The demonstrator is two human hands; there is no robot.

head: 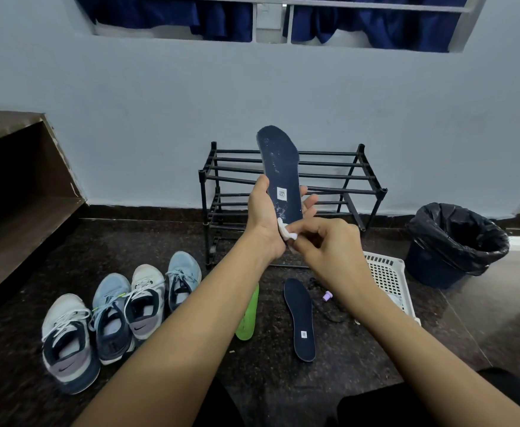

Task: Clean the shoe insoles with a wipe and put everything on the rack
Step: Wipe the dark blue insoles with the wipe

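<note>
My left hand (263, 217) grips a dark blue insole (280, 167) upright by its lower half, toe end up, in front of the black rack (360, 177). My right hand (329, 238) pinches a small white wipe (287, 231) against the insole's heel end. A second dark blue insole (300, 318) lies flat on the floor below. A green insole (247, 318) lies beside it, partly hidden by my left forearm.
Several sneakers (120, 315) stand in a row on the dark floor at the left. A white perforated basket (389, 278) and a black-lined bin (454, 245) sit at the right. A small purple cap (327, 295) lies near a black cord. A wooden shelf (21, 186) is at the far left.
</note>
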